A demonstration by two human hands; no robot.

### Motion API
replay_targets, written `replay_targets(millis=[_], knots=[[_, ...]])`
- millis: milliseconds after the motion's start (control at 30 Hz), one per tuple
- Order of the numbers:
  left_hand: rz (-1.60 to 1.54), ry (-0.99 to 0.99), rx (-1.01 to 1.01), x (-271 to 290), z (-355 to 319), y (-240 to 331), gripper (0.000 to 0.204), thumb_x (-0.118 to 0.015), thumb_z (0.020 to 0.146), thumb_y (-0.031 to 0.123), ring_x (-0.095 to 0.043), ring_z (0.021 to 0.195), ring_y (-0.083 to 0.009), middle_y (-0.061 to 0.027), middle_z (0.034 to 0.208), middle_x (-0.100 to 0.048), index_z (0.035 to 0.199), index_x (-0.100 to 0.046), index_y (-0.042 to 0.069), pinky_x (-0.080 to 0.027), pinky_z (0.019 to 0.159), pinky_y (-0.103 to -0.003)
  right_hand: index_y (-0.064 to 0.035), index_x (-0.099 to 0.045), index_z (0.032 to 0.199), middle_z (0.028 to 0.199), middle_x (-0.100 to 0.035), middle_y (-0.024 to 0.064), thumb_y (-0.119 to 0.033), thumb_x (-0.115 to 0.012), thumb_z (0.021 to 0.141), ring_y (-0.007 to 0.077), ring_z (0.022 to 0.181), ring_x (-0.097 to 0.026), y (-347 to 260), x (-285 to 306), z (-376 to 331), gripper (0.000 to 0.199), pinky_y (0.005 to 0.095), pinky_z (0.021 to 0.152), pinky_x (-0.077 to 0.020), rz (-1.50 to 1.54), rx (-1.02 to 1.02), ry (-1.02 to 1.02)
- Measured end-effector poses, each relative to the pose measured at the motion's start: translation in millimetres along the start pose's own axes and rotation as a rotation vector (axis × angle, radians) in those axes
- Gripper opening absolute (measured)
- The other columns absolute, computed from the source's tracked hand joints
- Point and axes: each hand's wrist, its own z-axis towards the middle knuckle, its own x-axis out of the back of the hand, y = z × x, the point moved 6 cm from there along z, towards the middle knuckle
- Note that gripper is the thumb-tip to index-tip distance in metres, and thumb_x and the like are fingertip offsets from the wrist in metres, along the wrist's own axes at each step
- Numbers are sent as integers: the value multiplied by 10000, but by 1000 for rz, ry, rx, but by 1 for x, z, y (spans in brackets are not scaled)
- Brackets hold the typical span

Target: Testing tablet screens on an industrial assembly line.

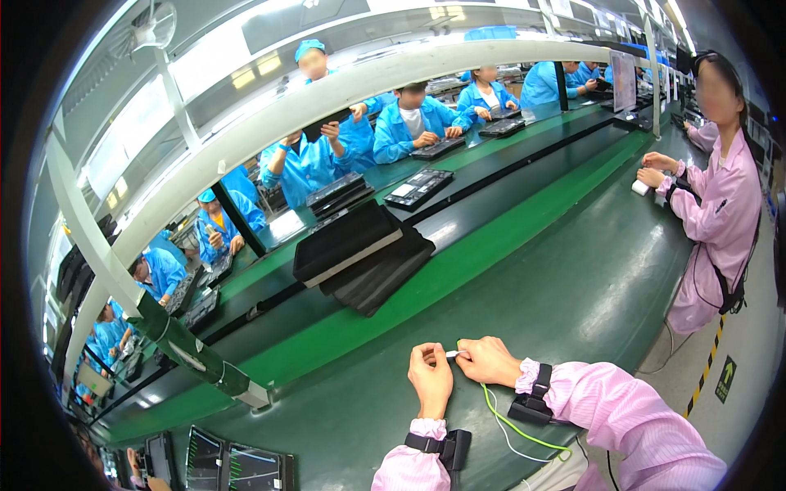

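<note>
My left hand (431,378) and my right hand (489,361) meet over the green workbench (573,286) near its front edge. Together they pinch a small white piece (453,353) between the fingertips. A thin yellow-green cord (508,425) and a white cord run from my right hand down toward my lap. Both arms wear pink sleeves with black wrist straps.
A stack of black trays (360,245) lies on the belt ahead. A person in pink (720,196) works at the right end of the bench. Several people in blue sit across the line. A white overhead rail (270,123) crosses above. Screens (233,466) sit at lower left.
</note>
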Motion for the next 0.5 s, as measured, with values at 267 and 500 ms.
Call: replay_targets(millis=[267,500], knots=[[-32,10,-20,-1,0,-2,132,-605,847,102,-625,698,-149,-100,771,-636,865,-567,-23,-502,642,-276,-32,-564,691,565,-567,184,-167,-543,752,380,564,-578,-5,3,0,150,469,551,-451,2,17,13],[-36,-1,12,0,0,-3,148,-600,852,124,-637,712,-169,-121,797,-644,881,-568,-17,-507,662,-283,-29,-564,700,555,-561,194,-165,-545,756,383,549,-575,-8,3,1,148,465,547,-453,-18,11,13]])
